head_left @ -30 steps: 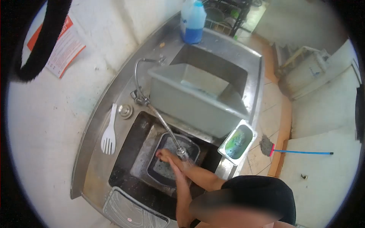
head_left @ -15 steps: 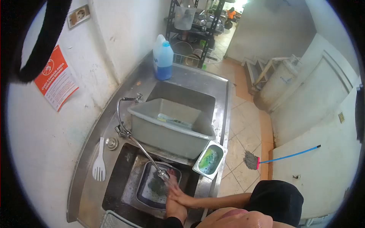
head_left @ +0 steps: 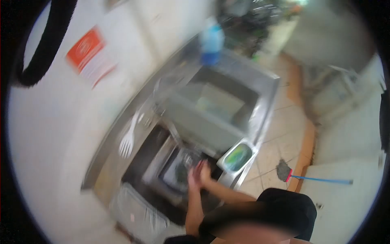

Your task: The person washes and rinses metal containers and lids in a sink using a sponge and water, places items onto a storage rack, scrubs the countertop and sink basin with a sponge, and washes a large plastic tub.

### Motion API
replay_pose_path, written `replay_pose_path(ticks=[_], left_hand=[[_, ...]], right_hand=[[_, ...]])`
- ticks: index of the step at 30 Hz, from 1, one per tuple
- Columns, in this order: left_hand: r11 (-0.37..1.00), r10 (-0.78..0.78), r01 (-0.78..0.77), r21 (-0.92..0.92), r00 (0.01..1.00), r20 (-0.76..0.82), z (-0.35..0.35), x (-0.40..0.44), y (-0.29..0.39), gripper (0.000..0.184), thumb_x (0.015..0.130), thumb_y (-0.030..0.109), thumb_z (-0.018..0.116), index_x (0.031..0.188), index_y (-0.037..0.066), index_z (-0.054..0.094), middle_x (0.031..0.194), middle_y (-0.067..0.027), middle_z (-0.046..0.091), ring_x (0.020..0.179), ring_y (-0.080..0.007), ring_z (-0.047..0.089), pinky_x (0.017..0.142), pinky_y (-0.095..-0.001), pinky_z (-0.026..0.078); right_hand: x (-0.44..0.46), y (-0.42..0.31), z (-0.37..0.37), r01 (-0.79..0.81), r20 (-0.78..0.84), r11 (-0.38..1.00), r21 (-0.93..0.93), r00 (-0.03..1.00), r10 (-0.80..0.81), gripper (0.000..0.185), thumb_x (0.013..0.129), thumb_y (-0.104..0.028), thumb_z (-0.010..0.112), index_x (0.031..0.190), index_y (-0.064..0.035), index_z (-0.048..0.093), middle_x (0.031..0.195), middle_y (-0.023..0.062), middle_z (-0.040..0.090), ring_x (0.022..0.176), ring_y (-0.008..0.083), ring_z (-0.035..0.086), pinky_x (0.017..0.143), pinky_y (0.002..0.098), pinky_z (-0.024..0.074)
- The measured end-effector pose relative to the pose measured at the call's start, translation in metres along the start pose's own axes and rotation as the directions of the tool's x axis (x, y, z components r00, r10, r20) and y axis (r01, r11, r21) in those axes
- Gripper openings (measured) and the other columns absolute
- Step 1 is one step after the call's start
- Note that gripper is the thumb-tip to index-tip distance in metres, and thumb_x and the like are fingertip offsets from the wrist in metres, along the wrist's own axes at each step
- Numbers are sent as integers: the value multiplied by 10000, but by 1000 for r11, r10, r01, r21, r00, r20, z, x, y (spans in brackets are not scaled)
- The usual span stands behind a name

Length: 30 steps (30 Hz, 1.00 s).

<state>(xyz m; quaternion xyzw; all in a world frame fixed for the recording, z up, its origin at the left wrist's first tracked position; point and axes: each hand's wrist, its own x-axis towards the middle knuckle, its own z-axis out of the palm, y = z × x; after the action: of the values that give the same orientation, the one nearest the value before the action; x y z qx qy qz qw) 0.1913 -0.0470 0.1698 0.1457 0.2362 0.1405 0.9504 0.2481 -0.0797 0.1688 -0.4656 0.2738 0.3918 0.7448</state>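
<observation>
My left hand [head_left: 194,179] and my right hand [head_left: 205,172] are close together over the sink basin [head_left: 142,166], palms turned toward each other. Their fingers look stretched out, though blur softens them, and no object shows between them. Beside them is the blurred tap head [head_left: 187,159] on its flexible hose. Below lies a dark-rimmed tray [head_left: 170,173] in the basin. Just right of my hands, a small metal container [head_left: 237,157] with green, foamy contents rests on the sink edge.
A large grey tub [head_left: 195,122] stands across the other basin. On the counter are a white slotted spatula [head_left: 127,140] and a blue-liquid bottle [head_left: 211,44]. A clear lid or tray [head_left: 138,215] lies at the near left. A mop [head_left: 283,171] is on the right.
The view has swung and blurred. My right hand has moved from my left forearm or wrist up beside my left hand.
</observation>
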Motion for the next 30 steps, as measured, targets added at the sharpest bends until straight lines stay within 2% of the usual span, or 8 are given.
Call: replay_pose_path(ticks=[3, 5, 7, 9, 16, 21, 24, 30], left_hand=[[987, -33, 17, -159, 995, -98, -2, -77, 30, 622, 1003, 452, 345, 1430, -1, 344, 1432, -193, 428, 1300, -315, 430, 1092, -431, 323], [909, 141, -26, 415, 958, -250, -43, -135, 48, 473, 980, 399, 455, 1269, 37, 549, 1222, -145, 623, 1045, -283, 622, 897, -389, 479], [228, 633, 311, 922, 673, -384, -35, -192, 75, 301, 930, 262, 565, 1098, 22, 636, 1030, -154, 683, 926, -261, 654, 803, -367, 496], [47, 905, 308, 950, 390, -171, -30, -248, 96, 168, 842, 130, 629, 947, -1, 630, 848, -170, 645, 825, -313, 634, 771, -376, 488], [705, 709, 636, 315, -611, -352, -105, -355, 86, 956, 666, 488, 796, 1321, -55, 360, 1242, -267, 434, 1195, -440, 393, 1003, -532, 321], [764, 582, 594, 251, -468, -664, -155, -384, 87, 1149, 642, 705, 698, 1405, -52, 294, 1405, -311, 322, 1316, -478, 295, 1039, -616, 257], [647, 728, 656, 387, -381, -570, -142, -373, 81, 1222, 605, 757, 686, 1425, -45, 264, 1449, -316, 273, 1356, -483, 240, 1064, -618, 231], [457, 851, 700, 549, -163, -499, -118, -303, 63, 1220, 605, 725, 716, 1420, -42, 232, 1420, -292, 306, 1325, -460, 267, 1062, -596, 236]], right_hand=[[-29, -36, 37, 168, 245, 974, -154, 961, -127, 684, 1004, -542, 296, 1410, 0, 387, 1388, 141, 466, 1231, 259, 459, 1061, 368, 333], [-38, -38, 63, 311, 361, 875, -371, 917, -172, 653, 986, -572, 340, 1298, -16, 480, 1193, 122, 534, 1005, 210, 545, 917, 372, 439], [-67, -51, 93, 375, 445, 625, -685, 894, -48, 533, 916, -463, 594, 1192, -11, 537, 998, 81, 562, 868, 169, 558, 778, 301, 476], [1, -41, 82, 582, 638, 292, -759, 755, 152, 478, 827, -386, 715, 1072, 10, 606, 943, 73, 601, 856, 164, 569, 734, 269, 436], [-4, -20, 145, 418, 356, -29, -908, 807, 472, 366, 728, -192, 778, 1044, -85, 630, 899, 89, 642, 645, 208, 639, 606, 364, 585], [36, -9, 138, 506, 493, -291, -812, 861, 124, 441, 729, -121, 793, 1109, -22, 591, 1005, 127, 642, 739, 239, 649, 686, 343, 557], [94, 48, 87, 723, 694, 346, -598, 683, -227, 542, 749, -143, 797, 1191, 19, 527, 1138, 151, 608, 959, 281, 611, 858, 356, 494], [-47, 164, 81, -64, 230, 528, -847, 851, 471, 580, 951, -474, 514, 1305, -14, 522, 1231, 192, 592, 1102, 322, 562, 956, 410, 408]])
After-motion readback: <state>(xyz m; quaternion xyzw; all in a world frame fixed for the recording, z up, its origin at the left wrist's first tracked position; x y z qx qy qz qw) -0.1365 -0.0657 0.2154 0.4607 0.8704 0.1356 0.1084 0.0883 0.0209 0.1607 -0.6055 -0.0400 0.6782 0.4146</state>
